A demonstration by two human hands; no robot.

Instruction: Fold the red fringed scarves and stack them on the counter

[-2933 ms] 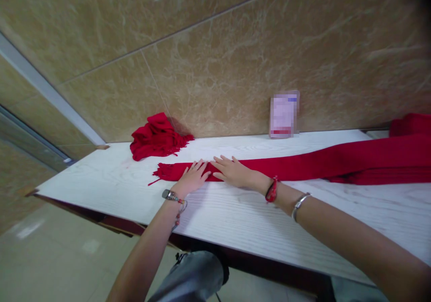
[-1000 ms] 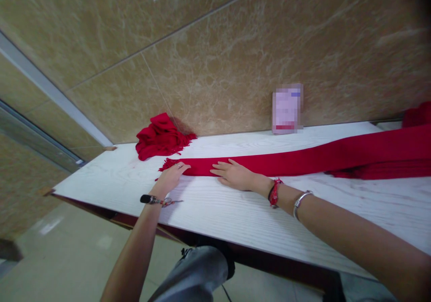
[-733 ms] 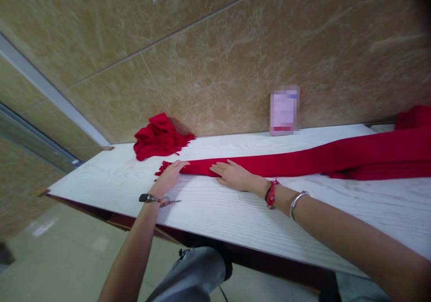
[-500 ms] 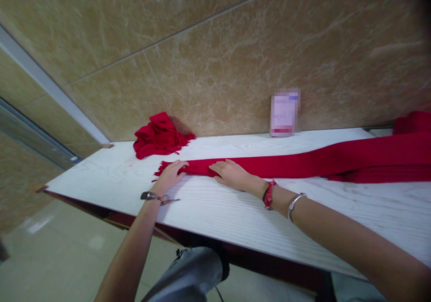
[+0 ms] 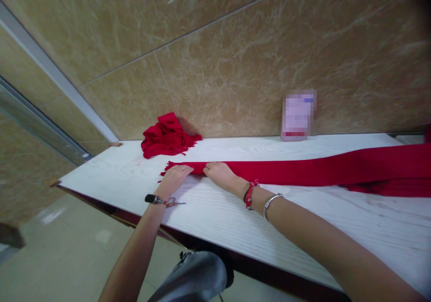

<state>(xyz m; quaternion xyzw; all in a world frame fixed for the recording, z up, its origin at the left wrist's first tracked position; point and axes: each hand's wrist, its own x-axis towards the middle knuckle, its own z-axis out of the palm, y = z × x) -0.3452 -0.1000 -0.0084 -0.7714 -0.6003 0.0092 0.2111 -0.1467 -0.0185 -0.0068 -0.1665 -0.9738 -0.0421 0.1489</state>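
Note:
A long red scarf (image 5: 276,172) lies stretched in a flat, narrow strip along the white tabletop (image 5: 215,216), its fringed end to the left. Close to that fringe, my left hand (image 5: 175,178) is closed on the near edge of the cloth, fingers bent together. Just to its right, my right hand (image 5: 220,175) has its fingertips curled down and pinched on the same scarf, a short gap from the left. The undersides of both hands, with the thumbs, are mostly hidden.
Behind my left hand a crumpled red fringed cloth (image 5: 168,136) rests against the marbled wall (image 5: 229,86). A blurred pinkish box (image 5: 298,115) leans on the wall. More red cloth (image 5: 387,187) is bunched at the right. My knee (image 5: 198,273) is below the table's front edge.
My right hand has slid left along the scarf, its flat fingers now curling in. My left fingers have closed further on the cloth. The whole view has shifted slightly.

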